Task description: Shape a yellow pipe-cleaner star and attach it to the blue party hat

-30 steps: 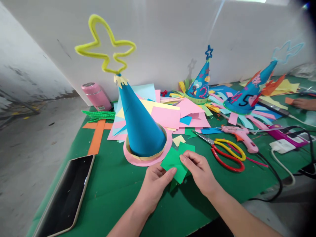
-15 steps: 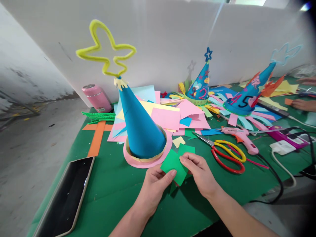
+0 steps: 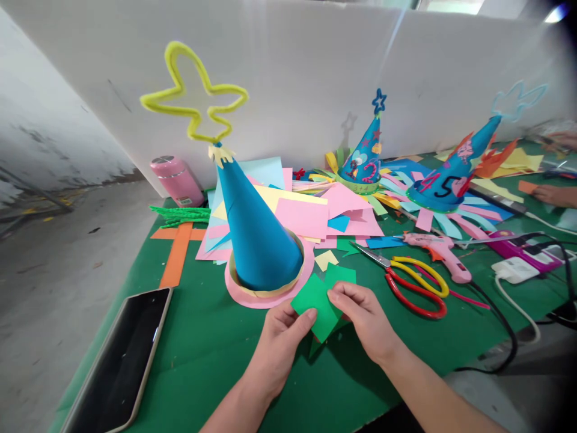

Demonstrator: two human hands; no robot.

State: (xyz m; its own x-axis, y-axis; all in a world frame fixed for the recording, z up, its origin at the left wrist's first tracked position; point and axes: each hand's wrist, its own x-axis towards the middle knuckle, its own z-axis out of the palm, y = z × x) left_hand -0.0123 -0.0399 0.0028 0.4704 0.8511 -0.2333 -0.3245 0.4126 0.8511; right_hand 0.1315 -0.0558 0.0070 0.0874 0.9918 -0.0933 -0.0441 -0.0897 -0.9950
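A piece of green paper is pinched between my two hands above the table. My left hand holds its lower left side, thumb on top. On its right side, my right hand grips with thumb and fingertips; part of the paper sticks up behind that hand. Just beyond them stands a blue paper cone hat with a pink brim and a yellow pipe-cleaner shape on its tip. Scissors with red and yellow handles lie right of my right hand.
A phone lies at left, near orange strips and green pipe cleaners. A pink bottle, paper sheets and two decorated hats stand behind. At right are a pink glue gun, a power strip with cables and another person's hand.
My hands keep their hold on the green paper, which has shifted very slightly. The other person's upper hand at the far right has moved a little.
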